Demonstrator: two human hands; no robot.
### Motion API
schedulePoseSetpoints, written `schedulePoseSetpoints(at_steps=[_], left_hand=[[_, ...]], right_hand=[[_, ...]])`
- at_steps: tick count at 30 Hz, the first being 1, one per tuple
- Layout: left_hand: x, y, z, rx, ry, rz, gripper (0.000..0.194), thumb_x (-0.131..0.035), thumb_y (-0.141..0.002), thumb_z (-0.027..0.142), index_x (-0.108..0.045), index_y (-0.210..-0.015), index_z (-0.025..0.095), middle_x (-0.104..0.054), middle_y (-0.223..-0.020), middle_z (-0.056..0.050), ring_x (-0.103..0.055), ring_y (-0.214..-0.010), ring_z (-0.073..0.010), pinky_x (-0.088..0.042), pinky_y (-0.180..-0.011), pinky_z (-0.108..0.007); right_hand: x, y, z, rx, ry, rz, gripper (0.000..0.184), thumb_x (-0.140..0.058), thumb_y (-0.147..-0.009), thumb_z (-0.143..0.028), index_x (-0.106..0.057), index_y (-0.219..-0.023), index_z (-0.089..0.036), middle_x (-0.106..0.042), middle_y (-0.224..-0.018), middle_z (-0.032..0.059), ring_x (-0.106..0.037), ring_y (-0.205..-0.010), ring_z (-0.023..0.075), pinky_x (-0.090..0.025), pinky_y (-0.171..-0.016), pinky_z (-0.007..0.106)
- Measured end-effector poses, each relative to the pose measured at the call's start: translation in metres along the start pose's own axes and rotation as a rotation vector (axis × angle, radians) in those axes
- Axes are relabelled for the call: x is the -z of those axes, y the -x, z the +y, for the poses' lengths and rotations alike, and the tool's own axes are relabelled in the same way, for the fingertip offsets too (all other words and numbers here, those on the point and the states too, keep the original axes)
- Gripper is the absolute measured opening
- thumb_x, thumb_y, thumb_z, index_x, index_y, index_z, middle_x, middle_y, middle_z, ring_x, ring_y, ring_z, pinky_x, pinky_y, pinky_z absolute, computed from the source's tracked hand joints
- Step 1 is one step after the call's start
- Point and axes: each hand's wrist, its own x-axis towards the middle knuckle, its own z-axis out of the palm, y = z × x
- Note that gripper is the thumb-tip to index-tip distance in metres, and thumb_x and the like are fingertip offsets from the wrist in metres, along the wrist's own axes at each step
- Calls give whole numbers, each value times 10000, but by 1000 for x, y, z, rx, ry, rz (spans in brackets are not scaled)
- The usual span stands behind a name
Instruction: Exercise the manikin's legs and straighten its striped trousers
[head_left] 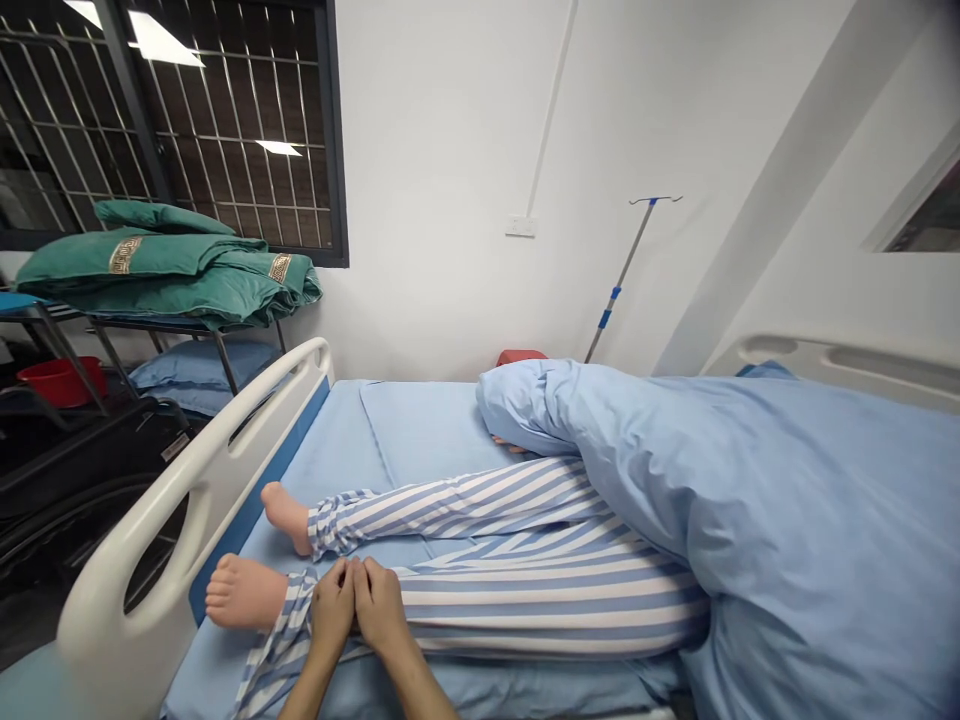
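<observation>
Both of my hands are at the lower shin of the nearer leg of a smooth, manikin-like figure lying on the bed. My left hand [334, 602] and my right hand [377, 603] sit side by side, knuckles up, fingers curled round the blue-and-white striped trouser leg [525, 605]. My fingertips are hidden. The nearer bare foot [244, 592] sticks out left of my hands, and the farther bare foot [286, 515] lies beyond it. A light blue quilt [750, 470] is folded back over the upper body, which is hidden.
A white footboard [202, 470] rises at the left of the bed sheet [420, 415]. Behind it are green folded bedding [180, 265], a red basin [64, 382] and a black wheelchair [82, 480]. An IV pole [626, 275] stands at the far side.
</observation>
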Motion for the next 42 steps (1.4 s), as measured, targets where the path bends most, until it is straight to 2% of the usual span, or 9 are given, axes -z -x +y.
schedulePoseSetpoints(at_steps=[5, 8, 13, 17, 20, 25, 29, 35, 42], left_hand=[[-3, -3, 11, 32, 189, 25, 371, -446, -739, 509, -392, -533, 206, -399, -488, 45, -390, -522, -122, -326, -514, -233], [-10, -3, 16, 34, 247, 45, 353, -435, -751, 487, -374, -541, 209, -386, -496, 48, -380, -527, -118, -323, -522, -232], [-15, -3, 8, -21, 38, -61, 342, -438, -760, 467, -422, -547, 201, -433, -508, 37, -401, -547, -124, -300, -554, -242], [-22, 0, 19, 20, 193, -16, 379, -432, -764, 502, -353, -539, 207, -338, -505, 55, -363, -536, -112, -309, -534, -231], [-33, 5, 31, 13, 268, -55, 385, -428, -761, 512, -340, -540, 210, -327, -504, 60, -351, -523, -108, -309, -526, -230], [-48, 12, 38, -30, 98, -76, 388, -430, -762, 505, -348, -531, 205, -328, -499, 55, -347, -533, -111, -290, -541, -233], [-62, 19, 50, -32, 161, -104, 388, -404, -778, 501, -330, -534, 209, -316, -514, 53, -342, -545, -111, -305, -542, -229], [-97, 39, 75, -66, 92, -133, 368, -424, -781, 465, -365, -530, 202, -354, -490, 53, -354, -528, -109, -288, -540, -227], [-125, 39, 87, -56, 70, -110, 368, -438, -768, 461, -363, -518, 202, -347, -481, 58, -353, -521, -106, -285, -543, -227]], right_hand=[[-3, -1, 13, -60, -65, -82, 414, -285, -925, -407, -478, -636, -183, -496, -591, -5, -425, -567, 119, -248, -534, 239], [2, -6, 13, -123, -153, -52, 405, -281, -916, -417, -438, -623, -185, -463, -589, -10, -412, -568, 121, -273, -539, 234], [21, -3, 12, -93, -109, -25, 378, -307, -912, -411, -401, -619, -193, -405, -565, -27, -386, -555, 117, -266, -542, 238], [28, 4, 20, -124, -142, 5, 384, -311, -909, -431, -390, -617, -194, -401, -556, -29, -392, -549, 116, -272, -536, 239], [35, 3, 24, -152, -207, 43, 388, -310, -903, -439, -396, -614, -194, -417, -562, -24, -398, -548, 117, -284, -532, 239], [65, 2, 31, -146, -195, 99, 394, -304, -907, -456, -388, -621, -199, -400, -542, -33, -386, -530, 115, -286, -532, 240], [83, 6, 43, -187, -219, 109, 408, -314, -898, -473, -383, -602, -200, -397, -528, -34, -389, -523, 114, -298, -528, 239], [106, 11, 48, -171, -208, 178, 382, -325, -894, -459, -394, -622, -200, -416, -564, -28, -393, -548, 118, -306, -541, 241], [151, 16, 60, -187, -196, 228, 403, -299, -907, -464, -397, -617, -201, -411, -525, -36, -400, -506, 112, -303, -523, 236]])
